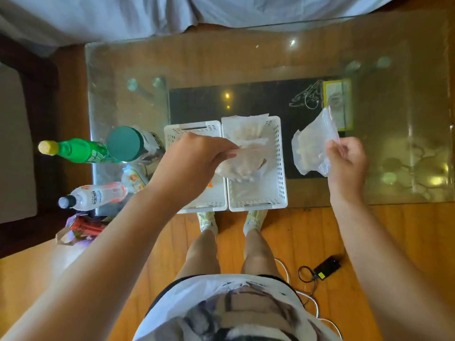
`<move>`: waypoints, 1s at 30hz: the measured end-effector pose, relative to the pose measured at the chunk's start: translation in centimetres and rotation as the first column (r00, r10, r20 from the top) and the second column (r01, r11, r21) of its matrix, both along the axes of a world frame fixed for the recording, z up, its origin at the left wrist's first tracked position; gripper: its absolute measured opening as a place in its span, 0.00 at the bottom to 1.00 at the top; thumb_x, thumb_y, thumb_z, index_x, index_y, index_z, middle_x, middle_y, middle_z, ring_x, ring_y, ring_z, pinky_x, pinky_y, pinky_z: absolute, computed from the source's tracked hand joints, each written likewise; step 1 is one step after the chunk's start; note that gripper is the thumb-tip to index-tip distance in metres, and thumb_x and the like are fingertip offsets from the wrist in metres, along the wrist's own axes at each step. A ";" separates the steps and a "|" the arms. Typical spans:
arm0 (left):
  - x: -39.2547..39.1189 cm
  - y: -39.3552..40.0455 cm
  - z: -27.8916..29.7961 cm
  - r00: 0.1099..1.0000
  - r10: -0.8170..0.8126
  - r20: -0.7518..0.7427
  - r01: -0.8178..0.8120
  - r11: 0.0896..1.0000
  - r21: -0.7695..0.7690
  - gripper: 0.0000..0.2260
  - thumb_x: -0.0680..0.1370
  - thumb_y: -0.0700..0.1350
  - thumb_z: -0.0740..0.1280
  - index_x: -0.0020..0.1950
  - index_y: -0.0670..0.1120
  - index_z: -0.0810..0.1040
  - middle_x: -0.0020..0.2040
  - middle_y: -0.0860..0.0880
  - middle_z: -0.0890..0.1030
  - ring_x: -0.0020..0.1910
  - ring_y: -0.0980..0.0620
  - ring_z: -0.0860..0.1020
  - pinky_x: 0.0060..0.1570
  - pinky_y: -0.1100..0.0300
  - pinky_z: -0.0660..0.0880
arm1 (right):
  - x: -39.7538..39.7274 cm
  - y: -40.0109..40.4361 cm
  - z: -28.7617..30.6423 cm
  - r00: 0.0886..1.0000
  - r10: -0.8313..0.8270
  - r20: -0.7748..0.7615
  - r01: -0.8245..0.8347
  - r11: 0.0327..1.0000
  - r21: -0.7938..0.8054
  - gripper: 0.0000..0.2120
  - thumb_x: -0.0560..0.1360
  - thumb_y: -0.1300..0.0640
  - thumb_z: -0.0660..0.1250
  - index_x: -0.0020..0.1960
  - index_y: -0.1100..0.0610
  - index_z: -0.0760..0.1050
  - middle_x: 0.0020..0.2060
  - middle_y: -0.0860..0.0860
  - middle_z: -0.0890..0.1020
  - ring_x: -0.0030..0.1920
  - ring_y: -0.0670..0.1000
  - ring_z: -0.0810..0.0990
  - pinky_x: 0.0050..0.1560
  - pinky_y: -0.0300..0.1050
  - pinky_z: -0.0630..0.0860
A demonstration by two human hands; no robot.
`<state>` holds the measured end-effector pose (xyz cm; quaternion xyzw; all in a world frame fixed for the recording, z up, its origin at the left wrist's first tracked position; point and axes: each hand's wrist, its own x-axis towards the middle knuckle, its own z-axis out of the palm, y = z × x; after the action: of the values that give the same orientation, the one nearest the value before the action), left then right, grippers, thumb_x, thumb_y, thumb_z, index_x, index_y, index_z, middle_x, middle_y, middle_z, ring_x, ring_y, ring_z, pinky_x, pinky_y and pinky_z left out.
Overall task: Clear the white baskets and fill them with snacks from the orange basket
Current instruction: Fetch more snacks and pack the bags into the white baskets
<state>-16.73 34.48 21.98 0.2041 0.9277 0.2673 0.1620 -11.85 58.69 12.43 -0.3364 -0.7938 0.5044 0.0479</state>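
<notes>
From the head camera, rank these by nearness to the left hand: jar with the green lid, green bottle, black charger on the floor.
From the left hand:
1. Jar with the green lid, just to its left.
2. Green bottle, farther left at the table edge.
3. Black charger, on the floor to the right.

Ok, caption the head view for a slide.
Each hand holds a clear snack bag over the white baskets.

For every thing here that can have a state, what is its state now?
Left hand: pinches a clear bag above the right basket.
Right hand: holds a second clear bag in the air, beside that basket.
Left basket: partly hidden by the arm.
Green bottle: capped.
Clear bottle: capped.
Jar: lid on.
</notes>
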 end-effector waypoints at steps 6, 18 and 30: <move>4.6 2.3 -2.3 0.976 -0.026 0.217 0.044 0.996 -0.077 0.12 0.79 0.48 0.61 0.57 0.49 0.81 0.51 0.47 0.84 0.50 0.45 0.82 0.49 0.51 0.78 | 3.9 0.1 0.4 0.997 -0.003 0.081 0.004 1.000 -0.013 0.04 0.77 0.54 0.61 0.48 0.54 0.70 0.44 0.49 0.76 0.42 0.42 0.75 0.39 0.33 0.72; 8.4 5.1 -13.1 0.852 0.092 0.515 0.015 0.980 -0.201 0.12 0.79 0.42 0.61 0.58 0.49 0.81 0.55 0.46 0.83 0.53 0.44 0.79 0.53 0.50 0.76 | 5.8 -1.1 -1.9 0.992 0.064 0.110 -0.047 0.988 -0.149 0.04 0.78 0.53 0.61 0.49 0.53 0.71 0.40 0.42 0.75 0.43 0.43 0.76 0.40 0.35 0.72; 7.2 4.2 -17.8 0.815 0.123 0.566 0.119 0.921 -0.372 0.14 0.79 0.38 0.58 0.55 0.52 0.79 0.56 0.47 0.79 0.57 0.43 0.77 0.53 0.52 0.74 | 5.0 -1.9 -4.5 0.994 0.005 0.112 0.026 0.961 -0.275 0.05 0.78 0.53 0.61 0.50 0.55 0.71 0.42 0.44 0.77 0.44 0.44 0.78 0.34 0.28 0.73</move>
<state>-9.55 38.69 4.18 0.0757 0.8684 0.1265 0.4734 -6.85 56.83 7.91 -0.3716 -0.7154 0.5902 -0.0414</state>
